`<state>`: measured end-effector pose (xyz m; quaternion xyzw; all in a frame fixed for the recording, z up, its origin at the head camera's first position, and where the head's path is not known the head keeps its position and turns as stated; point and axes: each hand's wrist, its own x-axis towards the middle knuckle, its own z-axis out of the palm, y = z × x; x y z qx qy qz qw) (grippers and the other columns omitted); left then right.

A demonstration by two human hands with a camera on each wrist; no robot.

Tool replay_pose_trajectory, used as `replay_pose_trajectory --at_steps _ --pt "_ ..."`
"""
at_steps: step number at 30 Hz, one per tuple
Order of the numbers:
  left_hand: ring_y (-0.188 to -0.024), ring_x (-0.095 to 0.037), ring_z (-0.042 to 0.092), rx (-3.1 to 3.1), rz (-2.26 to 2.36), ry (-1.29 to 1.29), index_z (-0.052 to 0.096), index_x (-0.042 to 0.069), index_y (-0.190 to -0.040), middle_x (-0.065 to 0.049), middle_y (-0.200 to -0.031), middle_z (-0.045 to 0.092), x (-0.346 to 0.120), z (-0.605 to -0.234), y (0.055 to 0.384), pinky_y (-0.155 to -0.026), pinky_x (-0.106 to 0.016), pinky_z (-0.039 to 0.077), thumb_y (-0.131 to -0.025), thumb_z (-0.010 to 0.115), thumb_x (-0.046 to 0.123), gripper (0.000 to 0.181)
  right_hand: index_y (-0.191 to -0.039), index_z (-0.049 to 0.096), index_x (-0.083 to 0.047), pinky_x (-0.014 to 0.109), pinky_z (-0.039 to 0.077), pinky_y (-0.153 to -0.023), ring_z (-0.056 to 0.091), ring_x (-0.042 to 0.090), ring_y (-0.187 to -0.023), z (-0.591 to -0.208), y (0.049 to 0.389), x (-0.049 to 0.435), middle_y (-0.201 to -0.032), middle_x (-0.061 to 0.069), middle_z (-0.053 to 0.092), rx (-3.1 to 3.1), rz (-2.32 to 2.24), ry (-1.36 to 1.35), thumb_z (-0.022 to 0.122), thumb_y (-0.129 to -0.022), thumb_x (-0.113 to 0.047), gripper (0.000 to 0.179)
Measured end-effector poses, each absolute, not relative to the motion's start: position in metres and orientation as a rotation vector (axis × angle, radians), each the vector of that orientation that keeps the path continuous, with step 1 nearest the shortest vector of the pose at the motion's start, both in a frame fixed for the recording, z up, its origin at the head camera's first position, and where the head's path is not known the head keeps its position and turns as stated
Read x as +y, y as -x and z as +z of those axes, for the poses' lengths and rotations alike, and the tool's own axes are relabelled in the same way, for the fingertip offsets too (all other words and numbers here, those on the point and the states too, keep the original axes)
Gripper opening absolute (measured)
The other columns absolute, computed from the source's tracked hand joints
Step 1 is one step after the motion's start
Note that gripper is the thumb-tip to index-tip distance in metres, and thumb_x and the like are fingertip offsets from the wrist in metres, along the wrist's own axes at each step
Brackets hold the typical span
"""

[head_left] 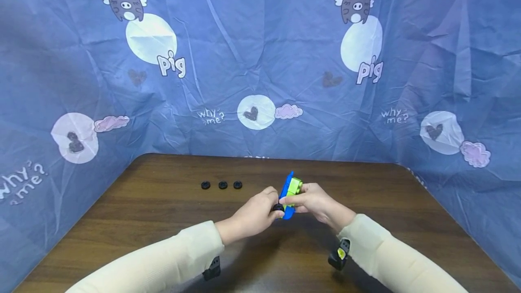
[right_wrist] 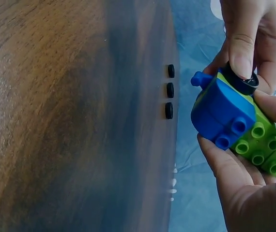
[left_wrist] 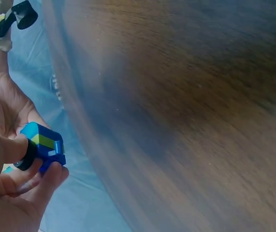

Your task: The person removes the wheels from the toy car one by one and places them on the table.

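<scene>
My right hand [head_left: 321,205] grips a toy building-block vehicle [right_wrist: 222,104], blue at one end with lime-green studded bricks behind. A black wheel [right_wrist: 248,87] lies against the vehicle's side. In the right wrist view, the thumb of my left hand [head_left: 252,214] presses on the wheel's face, with the other fingers behind it. Whether the wheel is fully seated is hidden. The left wrist view shows the blue end of the vehicle, held between both hands above the table.
Three loose black wheels [head_left: 222,185] stand in a row on the brown wooden table [head_left: 163,211], left of the hands and towards the back. A blue printed curtain [head_left: 260,58] hangs behind the table and along its sides.
</scene>
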<state>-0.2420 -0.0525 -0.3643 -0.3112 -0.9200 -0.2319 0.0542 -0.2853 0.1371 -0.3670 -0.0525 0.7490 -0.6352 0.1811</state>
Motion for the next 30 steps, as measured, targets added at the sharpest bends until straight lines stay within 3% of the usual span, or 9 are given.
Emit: replay_pose_trajectory --at_steps 4,14,22,30 --pt "-0.079 -0.007 0.05 -2.791 -0.713 0.98 0.06 0.008 -0.1 0.002 -0.101 0.051 -0.0537 -0.3651 0.2425 -0.068 -0.018 0.045 -0.095 0.062 0.024 0.017 -0.112 0.06 0.011 0.036 0.059 -0.082 0.071 0.017 -0.08 -0.3675 0.2844 0.1381 -0.09 0.008 0.071 2.113 -1.782 0.169 0.078 -0.082 -0.013 0.042" --pt "-0.093 -0.005 0.057 -2.827 -0.616 1.098 0.061 0.01 -0.119 0.002 -0.115 0.056 -0.0572 -0.3625 0.246 -0.083 -0.021 0.052 -0.096 0.06 0.024 0.027 -0.11 0.061 0.01 0.038 0.059 -0.083 0.071 0.018 -0.081 -0.3658 0.2826 0.1398 -0.09 0.007 0.071 2.105 -1.716 0.231 0.075 -0.085 -0.012 0.037" --pt "-0.085 -0.003 0.053 -2.828 -0.57 1.156 0.062 0.015 -0.112 0.006 -0.11 0.054 -0.0578 -0.3607 0.2486 -0.078 -0.02 0.05 -0.095 0.06 0.027 0.021 -0.11 0.06 0.01 0.04 0.059 -0.083 0.072 0.02 -0.081 -0.3627 0.2843 0.1385 -0.09 0.007 0.071 2.128 -1.667 0.21 0.076 -0.084 -0.011 0.037" --pt "-0.084 -0.002 0.053 -2.832 -0.534 1.202 0.064 0.011 -0.108 0.002 -0.117 0.052 -0.0566 -0.3621 0.2494 -0.075 -0.016 0.049 -0.095 0.061 0.028 0.021 -0.115 0.055 0.012 0.043 0.057 -0.086 0.071 0.02 -0.085 -0.3609 0.2861 0.1419 -0.092 0.008 0.071 2.069 -1.603 0.231 0.073 -0.085 -0.008 0.041"
